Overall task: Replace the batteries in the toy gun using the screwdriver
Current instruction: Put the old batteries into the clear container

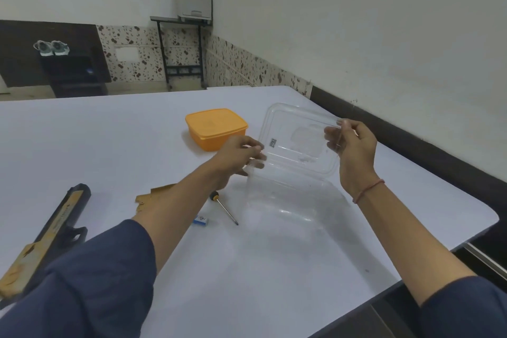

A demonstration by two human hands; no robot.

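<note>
Closest to me, one toy gun (55, 225), black with gold panels, lies flat near the left edge of the white table (274, 282). Past it I count one small blue-and-white pack (201, 220), one screwdriver (225, 208) with a thin metal shaft, and one flat gold piece (153, 195). Then one clear plastic box (296, 200) with its lid (299, 140) raised. The left hand (238, 155) pinches the lid's left edge and the right hand (354, 145) pinches its right edge, fingers curled. Farthest out sits one orange tub (216, 127), lidded, with rounded corners.
</note>
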